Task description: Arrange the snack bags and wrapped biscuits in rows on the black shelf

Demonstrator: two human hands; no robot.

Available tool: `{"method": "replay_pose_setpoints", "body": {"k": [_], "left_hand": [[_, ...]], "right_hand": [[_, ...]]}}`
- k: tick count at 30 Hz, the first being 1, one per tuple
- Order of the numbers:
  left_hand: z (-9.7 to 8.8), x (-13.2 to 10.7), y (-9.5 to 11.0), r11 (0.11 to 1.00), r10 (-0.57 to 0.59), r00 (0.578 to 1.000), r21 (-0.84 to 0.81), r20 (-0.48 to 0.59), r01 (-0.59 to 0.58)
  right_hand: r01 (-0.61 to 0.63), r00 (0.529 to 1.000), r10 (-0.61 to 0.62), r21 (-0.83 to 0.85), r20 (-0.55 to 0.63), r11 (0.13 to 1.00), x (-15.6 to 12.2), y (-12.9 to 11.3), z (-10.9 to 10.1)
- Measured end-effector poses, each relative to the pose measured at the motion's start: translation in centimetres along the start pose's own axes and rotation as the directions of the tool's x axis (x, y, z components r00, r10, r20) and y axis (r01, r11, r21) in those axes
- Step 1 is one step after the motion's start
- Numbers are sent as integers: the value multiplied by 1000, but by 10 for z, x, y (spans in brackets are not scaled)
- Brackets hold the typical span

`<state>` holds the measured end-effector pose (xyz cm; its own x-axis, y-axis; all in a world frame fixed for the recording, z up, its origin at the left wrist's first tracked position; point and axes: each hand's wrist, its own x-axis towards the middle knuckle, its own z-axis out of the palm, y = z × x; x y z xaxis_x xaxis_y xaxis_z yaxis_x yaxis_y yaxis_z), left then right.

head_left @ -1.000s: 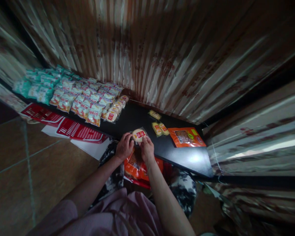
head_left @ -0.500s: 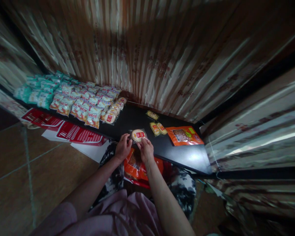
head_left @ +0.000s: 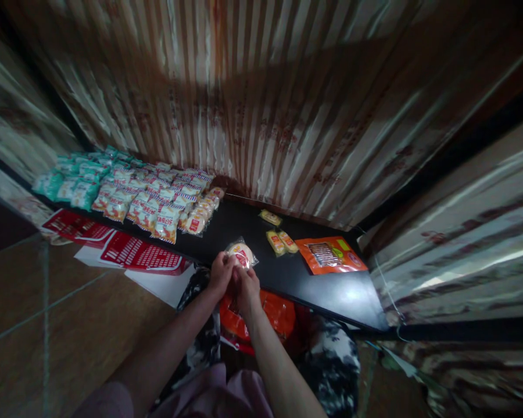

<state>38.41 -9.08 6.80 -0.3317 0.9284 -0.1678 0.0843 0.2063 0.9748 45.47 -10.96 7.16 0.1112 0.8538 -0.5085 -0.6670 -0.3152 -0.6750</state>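
My left hand (head_left: 220, 274) and my right hand (head_left: 245, 284) meet at the near edge of a black shelf (head_left: 331, 284). Both grip a round snack in a clear wrapper with a red label (head_left: 241, 253), held just above the shelf. The fingers of both hands are closed on the wrapper's near side. Below my hands lies an orange bag (head_left: 274, 313) on my lap.
Rows of snack packs (head_left: 157, 194) fill the shelf's left part, teal ones (head_left: 76, 180) at the far left. Small yellow packets (head_left: 281, 242) and a flat orange pouch (head_left: 330, 254) lie to the right. Red printed sheets (head_left: 131, 251) lie on the tiled floor. A corrugated wall rises behind.
My hands have drawn closer together on the wrapped snack, which now tilts to the left. The view has shifted a little.
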Motion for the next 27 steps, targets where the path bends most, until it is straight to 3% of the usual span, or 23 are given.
{"method": "replay_pose_setpoints", "body": {"k": [3, 6, 13, 21, 27], "left_hand": [[-6, 5, 8, 994, -34, 999, -105, 0, 34], [-14, 9, 14, 983, -49, 996, -171, 73, 61], [-35, 17, 21, 984, -65, 994, -161, 92, 79], [-65, 43, 16, 999, -2, 999, 49, 41, 0], [-89, 58, 6, 927, 99, 994, 368, -45, -75]], "right_hand": [[52, 998, -53, -50, -23, 997, -1, -3, 0], [85, 995, -88, -74, -37, 994, 0, -12, 3], [83, 989, -51, -235, 139, 968, 7, -27, 6], [72, 964, 35, -387, 262, 919, 20, -14, 23], [114, 961, 6, -418, 276, 901, 30, 3, 44]]}}
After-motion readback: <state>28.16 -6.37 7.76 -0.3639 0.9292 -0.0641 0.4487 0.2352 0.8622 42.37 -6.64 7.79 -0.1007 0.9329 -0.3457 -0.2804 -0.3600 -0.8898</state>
